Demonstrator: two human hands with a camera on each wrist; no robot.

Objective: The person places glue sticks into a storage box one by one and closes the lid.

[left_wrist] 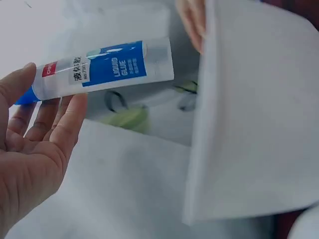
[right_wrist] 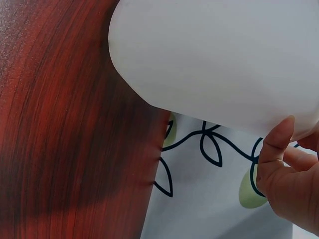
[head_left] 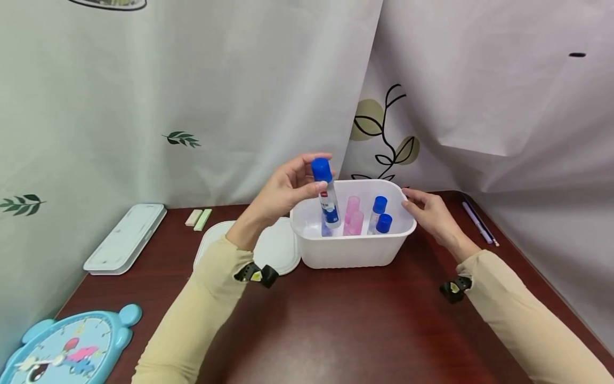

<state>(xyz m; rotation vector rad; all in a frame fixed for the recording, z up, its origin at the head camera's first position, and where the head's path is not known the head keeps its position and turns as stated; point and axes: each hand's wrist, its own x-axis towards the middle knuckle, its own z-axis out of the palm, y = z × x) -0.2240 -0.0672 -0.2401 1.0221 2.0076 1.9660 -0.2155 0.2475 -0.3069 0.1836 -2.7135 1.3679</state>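
My left hand (head_left: pixel 275 200) holds a liquid glue bottle (head_left: pixel 329 205) by its blue cap, thumb on one side and fingers on the other. The clear bottle, with its blue label, tilts over the left part of a white plastic bin (head_left: pixel 352 252). At the bin's right end my right hand (head_left: pixel 434 217) grips the rim, the thumb against the outer wall in the right wrist view. Inside the bin stand two pink bottles (head_left: pixel 355 223) and two blue-capped glue bottles (head_left: pixel 380 205). A bluish item (head_left: pixel 325 226) shows partly behind the held bottle.
A white lid (head_left: pixel 275 248) lies left of the bin, partly under my left forearm. Farther left are two erasers (head_left: pixel 203 219), a white case (head_left: pixel 126 239) and a blue toy clock (head_left: pixel 72 346). A purple pen (head_left: pixel 476 221) and a pencil lie along the right edge.
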